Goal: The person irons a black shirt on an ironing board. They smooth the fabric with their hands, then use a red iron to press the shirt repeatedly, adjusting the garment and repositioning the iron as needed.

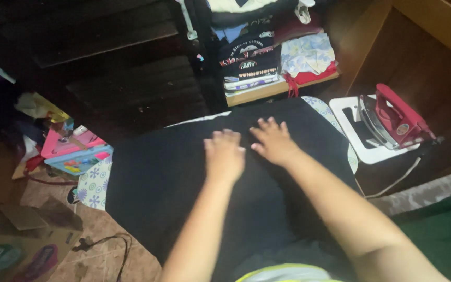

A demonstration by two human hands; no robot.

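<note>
Both grips are flat and open, holding nothing: the left hand (224,155) and the right hand (272,141) lie palm down, side by side and nearly touching, fingers spread on a black garment (184,183). The garment is spread across an ironing board with a patterned cover (96,184) showing at its edges. Off to the right, apart from the hands, a red iron (392,120) stands on a white stand (356,141). Beyond the board, a stack of folded clothes (267,52) sits on a wooden shelf (267,90).
</note>
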